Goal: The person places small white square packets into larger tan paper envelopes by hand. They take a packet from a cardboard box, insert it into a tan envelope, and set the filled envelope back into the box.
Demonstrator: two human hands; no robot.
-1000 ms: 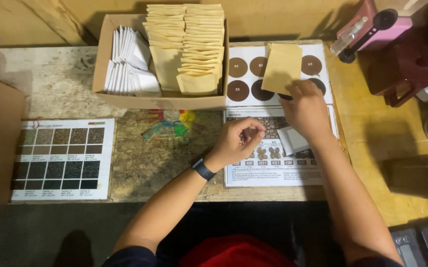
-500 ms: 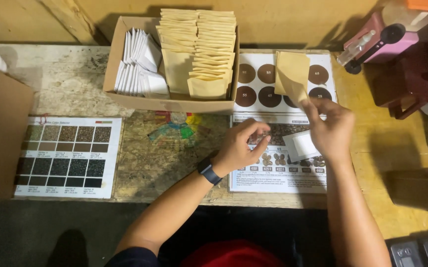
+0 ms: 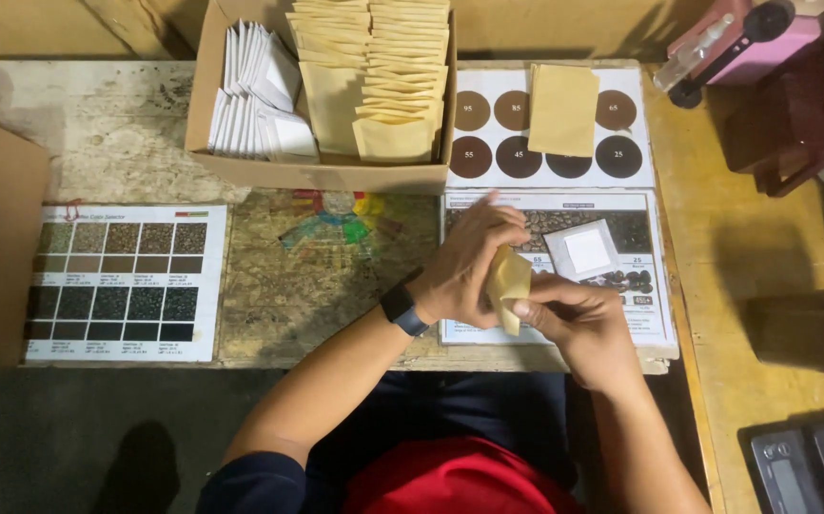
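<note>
Pinching one tan pouch [image 3: 508,282] between both hands — left [image 3: 464,262] above, right [image 3: 574,319] below — over the worktop [image 3: 127,124] edge. Risking a crumpled or dropped pouch if squeezed unevenly — white sachet [image 3: 585,250] lying close by, easily knocked.

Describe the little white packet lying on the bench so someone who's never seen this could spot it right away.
Start at the open cardboard box of envelopes at the back of the bench, then drop to the printed sheet with coffee-bean photos right of centre. The small square white packet lies flat there, alone, just beyond the right hand; unlike the tan envelopes, it is white and square.
</note>
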